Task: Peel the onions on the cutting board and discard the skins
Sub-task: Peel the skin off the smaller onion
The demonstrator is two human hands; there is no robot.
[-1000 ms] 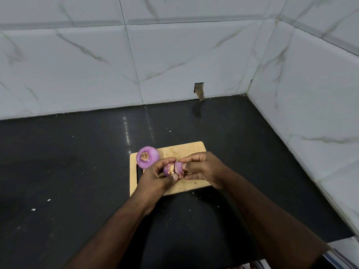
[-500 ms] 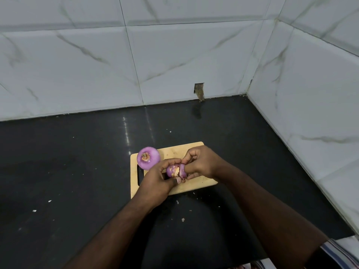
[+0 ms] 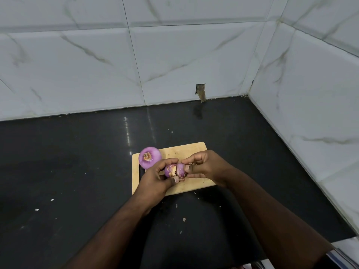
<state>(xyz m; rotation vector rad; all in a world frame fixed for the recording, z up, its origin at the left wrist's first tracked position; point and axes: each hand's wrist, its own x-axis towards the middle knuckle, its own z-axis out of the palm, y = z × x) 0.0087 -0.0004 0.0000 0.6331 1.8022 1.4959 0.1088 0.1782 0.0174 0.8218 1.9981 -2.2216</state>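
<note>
cutting board (image 3: 186, 150) partly hidden by both hands, forearms cut off at bottom edge

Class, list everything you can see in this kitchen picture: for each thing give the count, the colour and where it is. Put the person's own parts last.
Large onion: one, purple, peeled, at the cutting board's far left corner.
Small onion: one, purple, held over the board between both hands.
Cutting board: one, pale wood, on the counter.
Counter: one, black, running to the tiled walls.
Skin scraps: several, pale, scattered on the counter.
Wall tiles: many, white marbled, behind and to the right.
Wall hole: one, dark, low in the back wall.
Left hand: one, grip on the small onion.
Right hand: one, pinching the small onion.
</note>
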